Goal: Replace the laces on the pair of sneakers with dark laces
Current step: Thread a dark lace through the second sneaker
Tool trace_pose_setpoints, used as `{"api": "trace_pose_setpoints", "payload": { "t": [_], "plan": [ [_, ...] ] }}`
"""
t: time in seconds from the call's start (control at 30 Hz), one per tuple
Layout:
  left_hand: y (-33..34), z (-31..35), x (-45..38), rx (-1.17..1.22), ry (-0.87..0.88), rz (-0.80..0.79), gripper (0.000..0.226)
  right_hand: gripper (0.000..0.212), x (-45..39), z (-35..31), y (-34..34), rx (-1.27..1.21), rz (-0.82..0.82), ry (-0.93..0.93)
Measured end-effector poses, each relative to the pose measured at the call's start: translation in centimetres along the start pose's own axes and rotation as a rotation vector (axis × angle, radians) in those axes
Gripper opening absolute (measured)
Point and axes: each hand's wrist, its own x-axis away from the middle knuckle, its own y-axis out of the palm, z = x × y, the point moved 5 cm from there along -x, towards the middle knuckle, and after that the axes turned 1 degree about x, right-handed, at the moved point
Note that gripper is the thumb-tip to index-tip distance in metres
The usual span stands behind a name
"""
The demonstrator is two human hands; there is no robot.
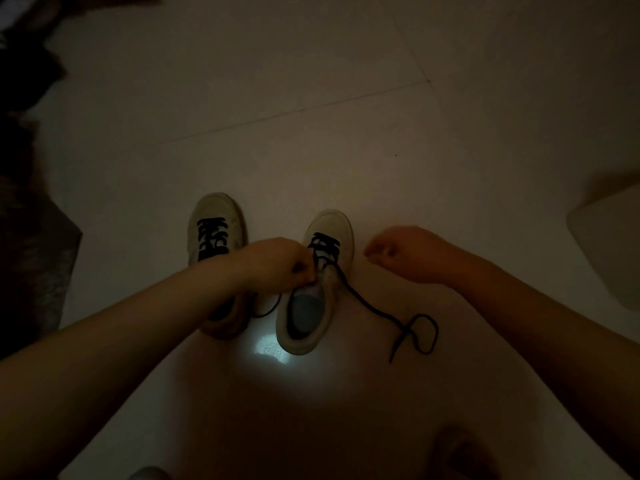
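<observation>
Dim light down here on the floor (311,98), but I can see the job. The left sneaker (216,237) already carries its dark lace criss-crossed up the front, so I judge that one nearly done. I'm on the right sneaker (322,282) now, standing just beside it, toe pointing away from me.

My left hand (277,261) is at its upper eyelets, fingers curled in and pinching what looks like the dark lace (374,308) by the tongue, though the gloom hides the exact grip. My right hand (405,252) hovers just off the sneaker's right side, fingers loosely curled, holding nothing I can make out.

The lace's free end trails from the top eyelets across the floor to my right and loops back over itself.

Next, I'd say: reach the right hand down for that loose end, feed it through the remaining eyelet, then even up both ends.

As for containers, only the sneakers' own openings: the right one shows a bluish insole (306,311) and nothing else inside.
</observation>
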Motion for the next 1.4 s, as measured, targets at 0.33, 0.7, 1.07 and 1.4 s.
{"api": "trace_pose_setpoints", "payload": {
  "t": [0.33,0.7,1.07,1.4],
  "plan": [
    [0.8,-0.6,0.2,0.087,-0.003,-0.034,0.020,0.028,-5.0,-5.4,2.4,0.241,0.141,-0.128],
    [-0.3,-1.4,0.1,0.144,-0.007,0.029,0.020,0.024,-7.1,-5.9,2.4,0.118,0.005,0.027],
    [-0.3,0.2,-3.2,0.076,-0.153,0.336,0.033,0.032,-5.4,-2.7,2.8,-0.581,0.038,-0.030],
    [0.4,-1.6,-4.5,0.287,-0.161,0.403,0.018,0.016,-5.5,-2.8,2.6,-0.853,-0.024,0.004]
  ]
}}
